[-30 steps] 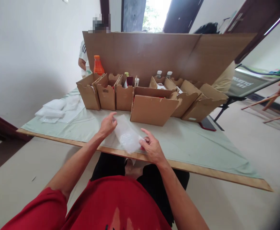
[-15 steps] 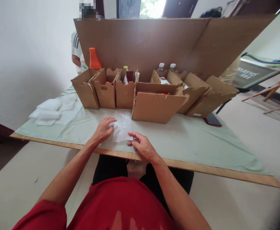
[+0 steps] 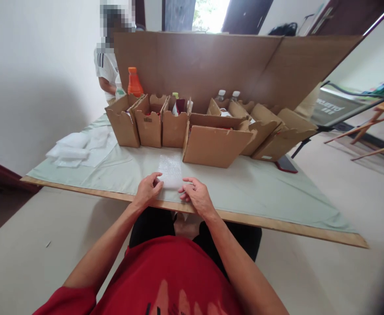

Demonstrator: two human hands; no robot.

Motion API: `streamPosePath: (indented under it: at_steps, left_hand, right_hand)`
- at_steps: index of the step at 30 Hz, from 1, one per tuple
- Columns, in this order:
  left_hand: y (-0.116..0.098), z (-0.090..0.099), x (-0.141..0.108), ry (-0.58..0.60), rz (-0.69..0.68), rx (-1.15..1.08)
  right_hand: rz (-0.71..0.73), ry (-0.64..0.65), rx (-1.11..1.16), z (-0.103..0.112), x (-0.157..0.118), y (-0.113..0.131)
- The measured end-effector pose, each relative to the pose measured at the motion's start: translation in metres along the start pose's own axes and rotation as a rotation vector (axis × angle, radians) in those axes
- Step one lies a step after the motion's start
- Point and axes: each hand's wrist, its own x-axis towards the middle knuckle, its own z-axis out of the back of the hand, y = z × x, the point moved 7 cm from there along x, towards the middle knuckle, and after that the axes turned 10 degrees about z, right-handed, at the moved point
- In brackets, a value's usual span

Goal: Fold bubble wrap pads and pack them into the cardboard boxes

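A small clear bubble wrap piece (image 3: pixel 170 168) lies flat on the cloth in front of me, its near edge looking folded over. My left hand (image 3: pixel 148 190) is at its near left corner, thumb and forefinger bent together on the edge. At the near right corner, my right hand (image 3: pixel 196 197) has its fingers curled in and touching the wrap. Both hands rest close to the table's front edge. Parts of the fingertips are hidden.
Several cardboard bins (image 3: pixel 211 144) stand in a row beyond the wrap, before a tall cardboard panel (image 3: pixel 198 61). More bubble wrap pieces (image 3: pixel 73 146) lie at the left. An orange bottle (image 3: pixel 134 83) stands behind the bins. A person (image 3: pixel 106 74) is at the far left.
My left hand has come nearer to me, down to the wrap's near left corner, and its fingers have closed in. The wrap's near edge has drawn up and looks folded.
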Motion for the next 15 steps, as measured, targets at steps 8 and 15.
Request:
streamPosePath:
  at_steps: [8, 15]
  left_hand:
    - [0.006, -0.008, 0.007, -0.020, 0.040, 0.006]
    - [0.000, -0.001, 0.001, -0.104, -0.053, -0.011]
  right_hand:
    - [0.300, 0.023, -0.428, -0.003, -0.002, 0.024]
    - [0.381, 0.101, -0.650, -0.015, 0.012, 0.011]
